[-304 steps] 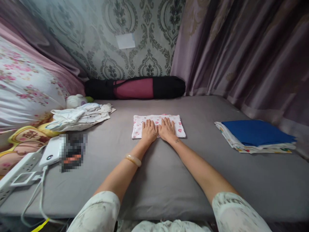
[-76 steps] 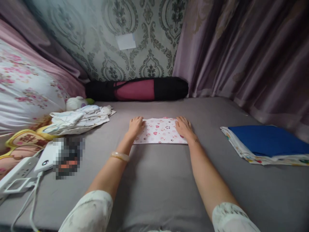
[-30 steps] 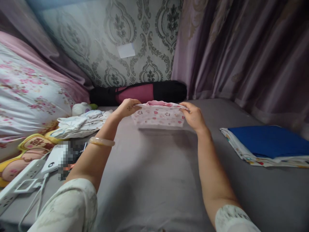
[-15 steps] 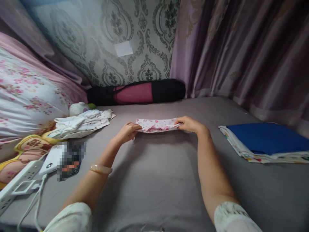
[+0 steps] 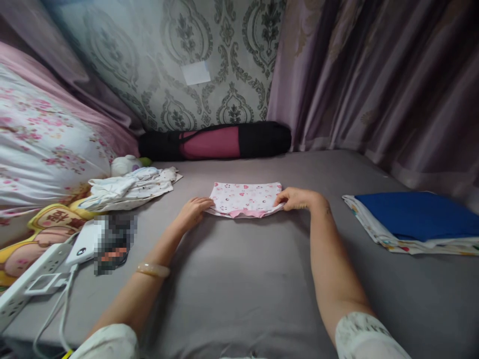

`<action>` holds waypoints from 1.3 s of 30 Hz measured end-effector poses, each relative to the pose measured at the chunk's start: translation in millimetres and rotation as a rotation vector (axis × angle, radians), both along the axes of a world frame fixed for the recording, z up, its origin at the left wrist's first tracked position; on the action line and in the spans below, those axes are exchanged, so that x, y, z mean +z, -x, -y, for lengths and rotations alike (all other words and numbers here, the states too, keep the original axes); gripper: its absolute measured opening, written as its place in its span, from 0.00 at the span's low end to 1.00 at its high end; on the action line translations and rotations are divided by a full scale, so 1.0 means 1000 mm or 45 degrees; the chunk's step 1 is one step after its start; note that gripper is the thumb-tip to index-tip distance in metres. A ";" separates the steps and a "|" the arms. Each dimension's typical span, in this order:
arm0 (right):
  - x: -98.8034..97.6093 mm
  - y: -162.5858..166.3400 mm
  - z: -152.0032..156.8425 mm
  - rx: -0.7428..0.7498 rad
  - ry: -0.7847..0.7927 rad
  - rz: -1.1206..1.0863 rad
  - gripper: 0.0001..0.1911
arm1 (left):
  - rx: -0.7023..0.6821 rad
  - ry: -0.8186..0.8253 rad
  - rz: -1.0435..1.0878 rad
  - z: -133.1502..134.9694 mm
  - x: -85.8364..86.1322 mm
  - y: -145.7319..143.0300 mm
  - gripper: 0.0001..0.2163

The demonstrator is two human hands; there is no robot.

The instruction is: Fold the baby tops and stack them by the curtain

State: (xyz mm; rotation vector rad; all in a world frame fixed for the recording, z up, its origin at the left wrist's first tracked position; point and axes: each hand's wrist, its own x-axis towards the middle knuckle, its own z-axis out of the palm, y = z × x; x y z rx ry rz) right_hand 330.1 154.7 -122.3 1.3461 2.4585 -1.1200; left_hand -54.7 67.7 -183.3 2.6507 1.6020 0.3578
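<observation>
A small folded garment (image 5: 247,195), white with pink and red prints and a pink neckline-like edge facing me, lies on the grey sheet (image 5: 239,279). My left hand (image 5: 195,209) pinches its near left corner, the thumb largely hidden. At the near right corner, my right hand (image 5: 297,198) grips the fabric between thumb and fingers. A pale bangle (image 5: 152,269) circles my left forearm.
Folded cloths, a blue one (image 5: 415,214) on top, lie at the right. White clothes (image 5: 130,188) are heaped at the left, near a power strip (image 5: 33,276), a white power bank (image 5: 85,242) and cables. A long black-and-maroon bag (image 5: 213,142) lies along the wall.
The folded garment has come down onto the sheet and tilted flatter, so more of its printed top shows. Both hands have stayed at its near corners and lowered with it.
</observation>
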 end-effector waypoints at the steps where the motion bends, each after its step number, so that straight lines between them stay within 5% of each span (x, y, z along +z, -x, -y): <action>1: 0.000 0.000 0.000 0.004 0.032 0.001 0.19 | -0.005 0.020 0.001 0.000 0.000 0.001 0.29; 7: 0.002 0.001 0.000 -0.094 0.017 -0.001 0.09 | -0.039 0.140 0.096 -0.004 0.005 0.005 0.29; 13: -0.013 0.050 0.002 -0.500 -0.724 0.011 0.19 | 0.158 0.052 0.229 -0.022 0.014 -0.018 0.27; 16: -0.033 0.085 0.008 -0.385 -0.919 -0.029 0.23 | 0.109 0.020 0.304 -0.033 0.019 -0.049 0.28; 19: -0.052 0.109 0.016 -0.261 -0.898 0.010 0.27 | 0.004 0.157 0.412 -0.047 0.019 -0.080 0.31; 24: -0.063 0.121 0.020 -0.189 -0.865 0.059 0.29 | 0.134 0.096 0.247 -0.072 -0.002 -0.111 0.26; 30: -0.068 0.119 0.015 -0.138 -0.758 0.123 0.31 | 0.318 0.089 -0.003 -0.078 -0.028 -0.121 0.22; 39: -0.070 0.114 0.009 -0.198 -0.697 0.176 0.30 | 0.449 0.051 -0.066 -0.071 -0.026 -0.123 0.24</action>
